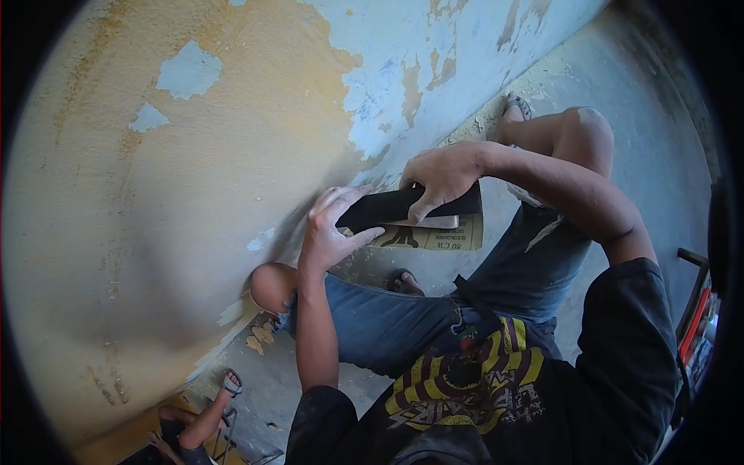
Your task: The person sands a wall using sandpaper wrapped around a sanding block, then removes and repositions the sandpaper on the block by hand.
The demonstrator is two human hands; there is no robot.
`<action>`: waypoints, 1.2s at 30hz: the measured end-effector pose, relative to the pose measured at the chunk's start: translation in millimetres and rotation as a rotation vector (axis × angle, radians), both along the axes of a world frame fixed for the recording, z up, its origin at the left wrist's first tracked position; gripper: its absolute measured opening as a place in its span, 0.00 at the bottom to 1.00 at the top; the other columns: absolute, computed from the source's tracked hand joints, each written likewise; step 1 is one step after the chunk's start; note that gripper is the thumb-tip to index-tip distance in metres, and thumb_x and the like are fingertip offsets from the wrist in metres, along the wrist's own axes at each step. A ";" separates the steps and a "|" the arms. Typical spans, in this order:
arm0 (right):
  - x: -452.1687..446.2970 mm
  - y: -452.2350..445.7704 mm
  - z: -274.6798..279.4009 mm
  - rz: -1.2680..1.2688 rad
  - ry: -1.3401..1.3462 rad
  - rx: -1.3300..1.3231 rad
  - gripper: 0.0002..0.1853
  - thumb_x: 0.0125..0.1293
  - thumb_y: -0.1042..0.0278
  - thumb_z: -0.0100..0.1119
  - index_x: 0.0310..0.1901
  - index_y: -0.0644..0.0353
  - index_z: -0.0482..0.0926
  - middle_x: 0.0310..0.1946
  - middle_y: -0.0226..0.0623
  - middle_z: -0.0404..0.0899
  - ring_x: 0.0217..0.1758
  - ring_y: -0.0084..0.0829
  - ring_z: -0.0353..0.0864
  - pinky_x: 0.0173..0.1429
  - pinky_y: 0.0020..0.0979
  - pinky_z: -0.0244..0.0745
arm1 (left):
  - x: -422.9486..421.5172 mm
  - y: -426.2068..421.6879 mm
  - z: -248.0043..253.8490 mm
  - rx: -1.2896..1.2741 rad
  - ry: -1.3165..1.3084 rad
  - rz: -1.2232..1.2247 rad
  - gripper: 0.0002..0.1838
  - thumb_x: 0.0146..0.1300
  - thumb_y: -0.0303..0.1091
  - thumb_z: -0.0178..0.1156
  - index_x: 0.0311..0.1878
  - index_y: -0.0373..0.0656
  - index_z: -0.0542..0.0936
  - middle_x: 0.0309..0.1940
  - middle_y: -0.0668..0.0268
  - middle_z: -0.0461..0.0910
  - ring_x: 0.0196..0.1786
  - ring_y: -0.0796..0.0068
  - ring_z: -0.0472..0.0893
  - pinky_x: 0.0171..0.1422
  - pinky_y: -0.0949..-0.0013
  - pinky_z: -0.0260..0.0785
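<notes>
In front of the wall I hold a sheet of sandpaper (pixel 387 205), its black grit side folded over toward me and its tan printed backing showing below. A pale, flat edge shows between the folded layers; I cannot tell what it belongs to. My left hand (pixel 329 225) pinches the sheet's left end, thumb below and fingers above. Gripping it farther right, my right hand (pixel 446 178) has its thumb pressed on the black side and its fingers over the top edge.
The wall (pixel 194 194) has peeling yellow paint with pale patches. Paint flakes (pixel 260 337) lie on the concrete floor (pixel 620 155) along its base. A person's sandalled foot (pixel 232 382) is at lower left. A red tool (pixel 693 324) lies among items at the right edge.
</notes>
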State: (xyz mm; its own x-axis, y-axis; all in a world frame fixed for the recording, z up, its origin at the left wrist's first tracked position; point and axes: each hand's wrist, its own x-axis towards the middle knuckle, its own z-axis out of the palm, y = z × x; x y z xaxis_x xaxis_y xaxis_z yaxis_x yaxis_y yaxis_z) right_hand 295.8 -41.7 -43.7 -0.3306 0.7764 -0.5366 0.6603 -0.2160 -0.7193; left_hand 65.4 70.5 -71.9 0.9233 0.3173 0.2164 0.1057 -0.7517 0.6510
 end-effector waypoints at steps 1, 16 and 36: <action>-0.2 0.1 0.8 0.002 0.028 -0.024 0.32 0.55 0.45 0.65 0.47 0.73 0.82 0.36 0.52 0.85 0.40 0.43 0.85 0.45 0.39 0.80 | 0.8 -1.3 1.0 -0.025 0.005 0.002 0.30 0.41 0.28 0.77 0.53 0.42 0.84 0.44 0.60 0.83 0.50 0.58 0.80 0.57 0.59 0.73; 6.1 -1.4 10.1 -0.026 -0.138 0.300 0.32 0.57 0.49 0.68 0.54 0.68 0.79 0.39 0.52 0.86 0.43 0.44 0.87 0.53 0.38 0.80 | 7.3 -10.7 -8.4 0.314 -0.097 0.109 0.27 0.44 0.32 0.76 0.53 0.44 0.84 0.40 0.64 0.81 0.46 0.62 0.80 0.54 0.58 0.69; 10.9 -2.8 4.2 0.002 0.045 0.194 0.28 0.57 0.55 0.70 0.56 0.64 0.80 0.39 0.48 0.87 0.42 0.41 0.87 0.51 0.38 0.78 | 11.0 -32.4 -15.8 0.340 -0.301 -0.031 0.12 0.44 0.34 0.77 0.32 0.48 0.85 0.58 0.67 0.79 0.69 0.56 0.69 0.74 0.43 0.59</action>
